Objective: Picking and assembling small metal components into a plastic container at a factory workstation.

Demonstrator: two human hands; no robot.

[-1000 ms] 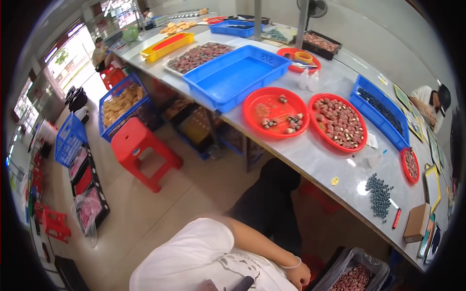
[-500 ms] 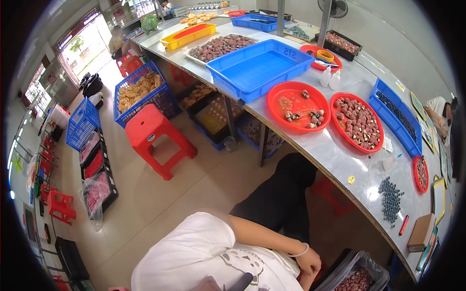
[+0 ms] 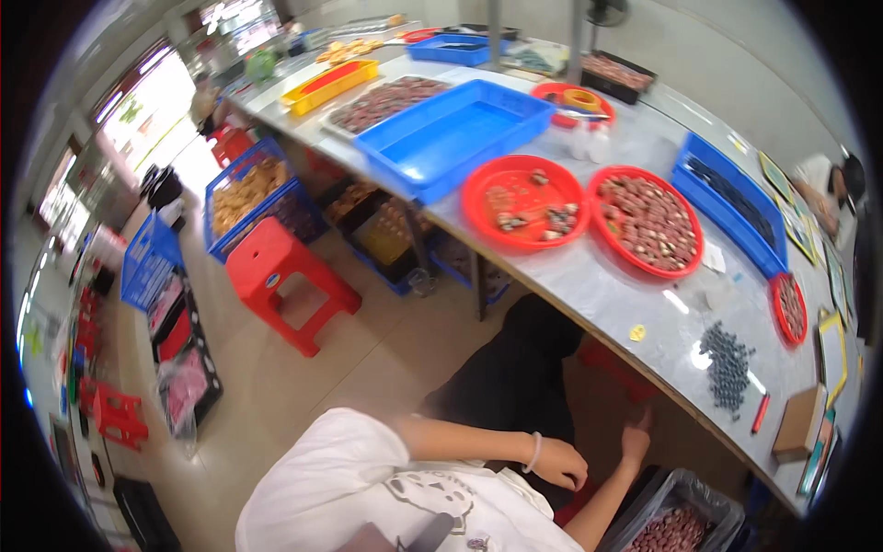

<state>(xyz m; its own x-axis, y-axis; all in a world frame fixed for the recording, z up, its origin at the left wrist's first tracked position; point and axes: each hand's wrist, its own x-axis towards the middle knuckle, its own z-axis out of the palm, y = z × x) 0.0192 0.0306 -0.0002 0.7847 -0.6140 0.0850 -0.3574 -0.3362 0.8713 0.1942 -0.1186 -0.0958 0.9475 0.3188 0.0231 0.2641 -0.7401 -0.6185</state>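
Note:
My left hand (image 3: pixel 559 463), with a pale band at its wrist, lies over my dark-clad thigh. Its fingers curl inward and nothing shows in them. Farther right, my right hand (image 3: pixel 636 436) is raised beside the front edge of the metal-topped table (image 3: pixel 602 317). Its fingers are small and smeared, so what they hold, if anything, cannot be made out. Below that forearm stands a bag-lined bin (image 3: pixel 728 498) of reddish-brown pieces (image 3: pixel 670 532). On the tabletop nearest my hands are small dark beads (image 3: pixel 727 364), a red pen-like tool (image 3: pixel 760 414) and a yellow piece (image 3: pixel 637 332).
Red trays (image 3: pixel 478 219) of reddish pieces, a large blue tray (image 3: pixel 441 138) and a narrow blue tray (image 3: pixel 688 166) line the table. A red stool (image 3: pixel 267 262) and a blue crate (image 3: pixel 221 241) stand on the floor to the left. Another person (image 3: pixel 819 179) sits at the far right.
My hands, close together before, are now apart. The right has come up and away toward the table edge; the left has shifted slightly up and left. The whole view has turned a little.

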